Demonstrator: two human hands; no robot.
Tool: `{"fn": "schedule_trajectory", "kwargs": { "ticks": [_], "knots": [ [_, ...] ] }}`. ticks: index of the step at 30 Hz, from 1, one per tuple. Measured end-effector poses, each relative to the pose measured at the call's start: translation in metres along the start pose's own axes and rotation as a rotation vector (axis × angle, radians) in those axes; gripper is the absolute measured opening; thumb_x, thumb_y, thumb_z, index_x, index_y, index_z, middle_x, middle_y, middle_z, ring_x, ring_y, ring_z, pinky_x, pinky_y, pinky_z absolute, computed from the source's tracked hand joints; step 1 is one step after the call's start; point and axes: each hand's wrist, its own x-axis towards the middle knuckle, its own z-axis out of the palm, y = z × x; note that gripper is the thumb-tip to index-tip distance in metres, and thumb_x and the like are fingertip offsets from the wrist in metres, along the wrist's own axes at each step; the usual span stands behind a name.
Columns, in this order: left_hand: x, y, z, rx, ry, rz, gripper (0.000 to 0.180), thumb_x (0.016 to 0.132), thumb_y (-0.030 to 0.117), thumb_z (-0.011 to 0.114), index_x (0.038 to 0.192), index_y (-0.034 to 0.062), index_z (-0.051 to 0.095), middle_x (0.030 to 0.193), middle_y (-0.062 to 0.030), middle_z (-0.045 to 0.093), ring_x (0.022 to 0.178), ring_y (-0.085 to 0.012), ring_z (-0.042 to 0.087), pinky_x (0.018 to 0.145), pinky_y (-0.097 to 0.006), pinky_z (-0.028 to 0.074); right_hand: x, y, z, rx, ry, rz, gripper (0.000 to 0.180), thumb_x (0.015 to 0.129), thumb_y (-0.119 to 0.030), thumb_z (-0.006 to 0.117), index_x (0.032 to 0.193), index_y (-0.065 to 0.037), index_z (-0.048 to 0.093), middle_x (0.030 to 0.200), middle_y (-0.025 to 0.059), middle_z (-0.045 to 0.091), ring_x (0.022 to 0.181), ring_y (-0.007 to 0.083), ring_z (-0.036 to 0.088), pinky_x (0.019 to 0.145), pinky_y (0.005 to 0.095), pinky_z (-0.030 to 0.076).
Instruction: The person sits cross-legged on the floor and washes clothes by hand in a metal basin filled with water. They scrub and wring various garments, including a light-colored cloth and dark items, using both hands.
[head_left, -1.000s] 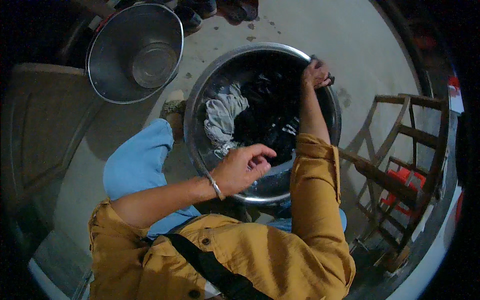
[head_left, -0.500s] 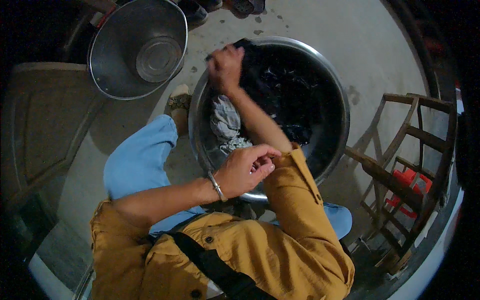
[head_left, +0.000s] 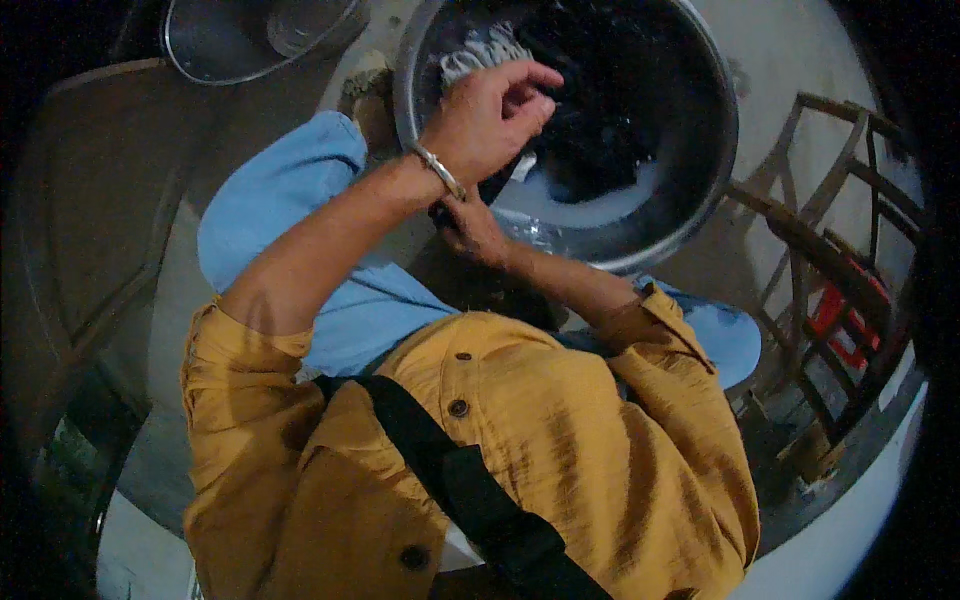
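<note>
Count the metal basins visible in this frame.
2. The large basin sits ahead of the person, holding dark wet cloth, with the left hand over it. A second basin lies at the upper left, cut off by the frame edge. Others may lie out of view.

grey concrete floor [head_left: 800, 60], wooden rack [head_left: 820, 250] at right, dim light

Head camera, looking straight down

One close fisheye view from above takes in the steel washing basin [head_left: 715, 150], forearms and mustard shirt [head_left: 560, 450].
</note>
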Motion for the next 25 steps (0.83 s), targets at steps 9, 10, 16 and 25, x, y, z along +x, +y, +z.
{"fn": "schedule_trajectory", "kwargs": {
  "ticks": [9,10,16,25],
  "knots": [
    [0.007,0.030,0.017,0.065,-0.098,0.035,0.024,0.084,0.017,0.054,0.106,0.0069,0.055,0.079,-0.0040,0.060,0.068,-0.0100,0.059,0.063,-0.023,0.048,-0.013,-0.046,0.014,-0.497,0.289,-0.017,0.058,0.071,-0.015,0.060,0.118,0.001,0.031,0.109,0.0219,0.042,0.100,0.0378,0.039,0.088,0.0455,0.030],
    [0.009,0.033,0.019,0.089,-0.112,0.022,0.024,0.083,0.016,0.054,0.106,0.0068,0.055,0.079,-0.0039,0.060,0.069,-0.0098,0.058,0.063,-0.023,0.048,-0.026,-0.038,0.010,-0.510,0.272,-0.037,0.056,0.073,-0.015,0.058,0.119,0.001,0.032,0.108,0.0212,0.043,0.100,0.0370,0.040,0.089,0.0453,0.031],
    [0.019,0.037,0.030,0.090,-0.144,0.089,0.024,0.082,0.015,0.054,0.105,0.0068,0.055,0.072,-0.0034,0.059,0.065,-0.0097,0.056,0.060,-0.024,0.046,-0.136,0.005,-0.093,-0.874,-0.264,-0.091,0.061,0.077,-0.014,0.057,0.131,-0.012,0.029,0.130,0.0110,0.036,0.122,0.0329,0.029,0.101,0.0489,0.018],
    [0.032,0.033,0.042,0.224,-0.115,0.163,0.022,0.081,0.017,0.055,0.102,0.0084,0.057,0.071,-0.0056,0.059,0.063,-0.0142,0.056,0.060,-0.026,0.045,-0.199,-0.006,-0.338,-1.514,-0.809,0.134,0.060,0.076,-0.005,0.052,0.130,-0.022,0.033,0.133,0.0014,0.034,0.128,0.0284,0.020,0.105,0.0482,0.013]
  ]
}}
